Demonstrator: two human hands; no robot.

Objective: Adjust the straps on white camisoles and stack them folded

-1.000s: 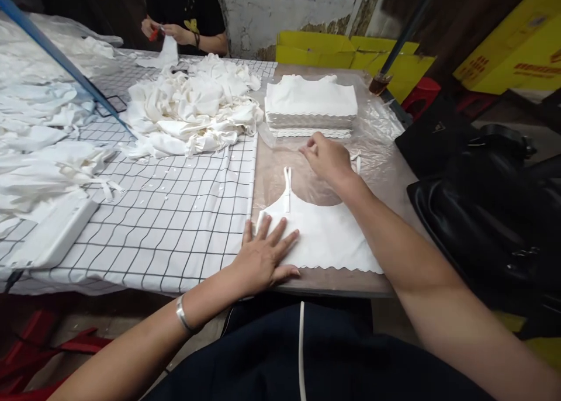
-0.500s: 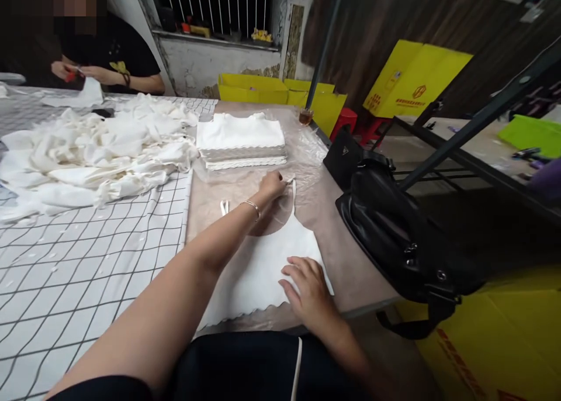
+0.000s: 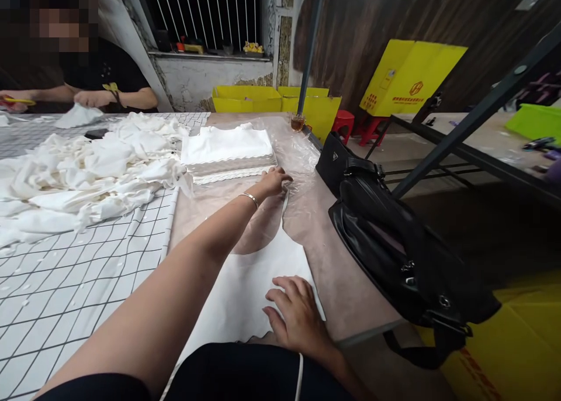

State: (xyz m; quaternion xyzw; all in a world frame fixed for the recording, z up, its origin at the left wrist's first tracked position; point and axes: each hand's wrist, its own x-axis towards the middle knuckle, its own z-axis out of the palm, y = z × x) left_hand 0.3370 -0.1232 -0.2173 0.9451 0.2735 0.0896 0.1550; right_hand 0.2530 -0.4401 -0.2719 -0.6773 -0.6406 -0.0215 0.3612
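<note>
A white strappy top [image 3: 256, 272] lies flat on the brown table [image 3: 342, 296] in front of me. My left hand [image 3: 272, 182], a bangle on its wrist, reaches across the top to its far right strap [image 3: 286, 203] and pinches the strap's end. My right hand [image 3: 294, 316] rests on the top's near right corner, fingers spread flat. Just beyond my left hand stands a neat stack of folded white tops [image 3: 228, 148].
A heap of loose white garments [image 3: 87, 173] covers the checked cloth [image 3: 65, 284] at left. A black handbag [image 3: 394, 243] sits on the table's right edge, a glass [image 3: 298, 122] behind it. A person in black [image 3: 105, 79] works at far left. Yellow boxes [image 3: 407, 76] stand behind.
My hands have swapped over: the left went from pressing the top's near left corner to the far right strap, while the right came back and pressed the near right corner. My head turned right.
</note>
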